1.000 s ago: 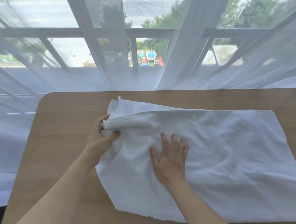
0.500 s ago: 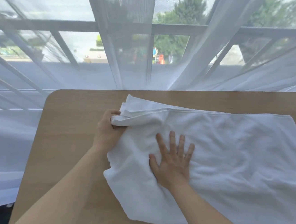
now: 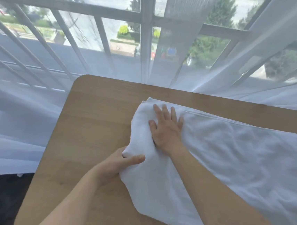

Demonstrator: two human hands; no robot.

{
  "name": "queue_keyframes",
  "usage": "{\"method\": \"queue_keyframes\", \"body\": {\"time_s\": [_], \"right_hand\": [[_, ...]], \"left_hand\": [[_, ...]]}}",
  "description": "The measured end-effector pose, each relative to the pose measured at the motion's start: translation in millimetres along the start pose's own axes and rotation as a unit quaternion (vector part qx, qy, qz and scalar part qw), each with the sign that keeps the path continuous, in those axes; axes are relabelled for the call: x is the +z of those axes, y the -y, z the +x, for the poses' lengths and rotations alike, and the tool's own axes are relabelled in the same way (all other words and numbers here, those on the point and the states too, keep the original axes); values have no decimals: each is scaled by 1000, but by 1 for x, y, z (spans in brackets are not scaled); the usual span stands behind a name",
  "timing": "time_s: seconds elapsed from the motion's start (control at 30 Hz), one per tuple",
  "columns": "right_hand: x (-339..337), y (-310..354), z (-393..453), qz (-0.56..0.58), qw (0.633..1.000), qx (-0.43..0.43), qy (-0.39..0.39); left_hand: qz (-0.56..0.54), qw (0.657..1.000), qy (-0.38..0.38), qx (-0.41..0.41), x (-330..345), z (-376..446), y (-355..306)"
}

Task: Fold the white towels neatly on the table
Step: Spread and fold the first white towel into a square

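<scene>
The soft white cloth towel lies across the right of the frame on the wooden table, partly folded. Left hand pinches its edge; right hand presses flat, fingers spread. Further folds likely remain.

You've got sheer white curtain hanging past table's far edge, window frame with railing bars behind it, trees outside, dark floor at lower left.
</scene>
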State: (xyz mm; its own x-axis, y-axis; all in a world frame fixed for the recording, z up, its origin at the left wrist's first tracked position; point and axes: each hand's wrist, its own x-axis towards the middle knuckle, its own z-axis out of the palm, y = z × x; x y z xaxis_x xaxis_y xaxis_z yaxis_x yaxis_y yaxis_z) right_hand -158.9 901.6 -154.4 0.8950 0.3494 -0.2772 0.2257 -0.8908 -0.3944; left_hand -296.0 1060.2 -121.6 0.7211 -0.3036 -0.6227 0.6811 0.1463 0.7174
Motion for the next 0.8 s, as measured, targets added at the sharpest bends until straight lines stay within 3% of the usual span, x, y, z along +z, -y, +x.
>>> {"method": "queue_keyframes", "body": {"time_s": [0.07, 0.23, 0.37, 0.6, 0.8], "right_hand": [[2, 1, 8, -14, 1000, 19, 13], [1, 6, 20, -67, 997, 17, -38], [-3, 11, 28, -66, 995, 22, -66], [1, 12, 32, -39, 972, -20, -230], [13, 4, 42, -17, 987, -13, -162]], "left_hand": [[4, 1000, 12, -11, 0, -4, 2], [105, 992, -17, -62, -17, -23, 16], [230, 966, -68, -96, -22, -39, 37], [174, 967, -186, 5, -9, -47, 76], [288, 916, -277, -35, -9, -52, 86]]}}
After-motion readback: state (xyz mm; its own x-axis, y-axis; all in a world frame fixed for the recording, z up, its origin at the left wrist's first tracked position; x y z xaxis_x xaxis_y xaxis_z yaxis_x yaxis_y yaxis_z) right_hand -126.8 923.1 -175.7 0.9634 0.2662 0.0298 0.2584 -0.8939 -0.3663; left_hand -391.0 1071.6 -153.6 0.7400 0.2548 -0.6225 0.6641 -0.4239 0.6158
